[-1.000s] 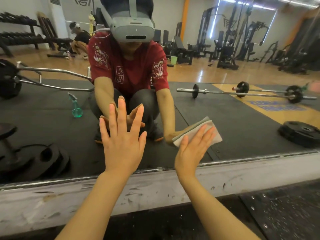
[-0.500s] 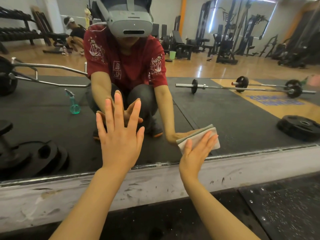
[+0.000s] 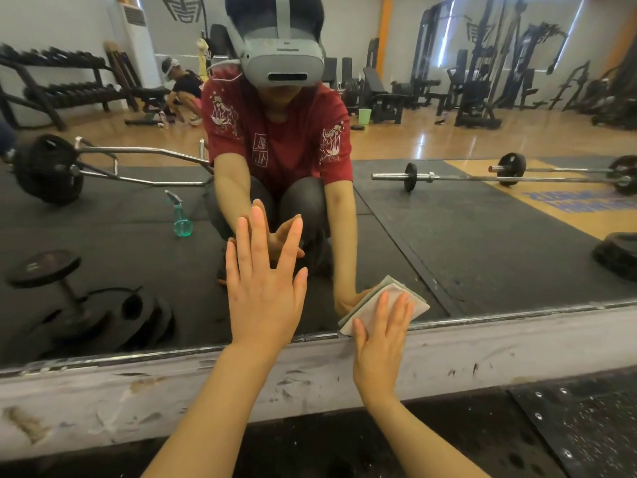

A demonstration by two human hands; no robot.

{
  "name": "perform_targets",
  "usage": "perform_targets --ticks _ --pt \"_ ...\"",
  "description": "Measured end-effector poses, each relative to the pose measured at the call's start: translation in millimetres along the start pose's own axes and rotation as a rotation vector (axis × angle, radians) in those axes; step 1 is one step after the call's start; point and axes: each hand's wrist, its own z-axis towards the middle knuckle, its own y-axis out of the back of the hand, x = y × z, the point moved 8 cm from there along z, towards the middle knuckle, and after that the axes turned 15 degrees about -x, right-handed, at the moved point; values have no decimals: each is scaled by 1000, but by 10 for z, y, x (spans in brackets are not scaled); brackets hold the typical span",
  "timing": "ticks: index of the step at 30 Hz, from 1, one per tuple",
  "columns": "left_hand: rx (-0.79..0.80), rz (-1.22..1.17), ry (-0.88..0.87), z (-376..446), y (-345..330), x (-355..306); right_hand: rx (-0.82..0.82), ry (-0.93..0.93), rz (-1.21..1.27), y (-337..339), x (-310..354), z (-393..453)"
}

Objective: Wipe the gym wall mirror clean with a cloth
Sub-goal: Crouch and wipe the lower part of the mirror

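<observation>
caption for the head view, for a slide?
Right hand presses cloth along mirror bottom edge; left hand flat on glass.

Single head cam, low, close, facing fwd-down at mirror [image 3: 482, 236] bottom edge

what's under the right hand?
A folded cloth, pressed flat by the right hand against the mirror near its bottom edge. The cloth's upper corner shows past the fingers; the glass behind the cloth is covered.
</observation>
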Motion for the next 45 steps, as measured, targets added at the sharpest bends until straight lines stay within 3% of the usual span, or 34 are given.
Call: perform_targets --ticks 7,12,15,18,21,27,32,36,45 --pt "15 14 283 -359 -3 522 -9 198 5 178 224 235" --pt "2 -16 416 -457 5 726 -134 662 -39 426 1237 1063" --pt "-19 -60 502 -461 -5 757 -199 776 -24 569 1800 1352" --pt "-94 -152 724 -486 34 926 -235 792 -49 557 1865 1308" --pt "-161 -220 935 -519 77 1152 -234 964 -136 369 1723 975" --pt "-149 -193 895 -527 78 1186 -177 1188 -218 260 1729 776" --pt "-142 -163 889 -539 30 1222 -210 1066 -127 386 2169 1083" --pt "-144 -146 881 -543 27 1220 -237 1018 -159 278 2104 953" --pt "-124 -125 849 -550 53 1223 -176 1210 -269 47 1799 502"
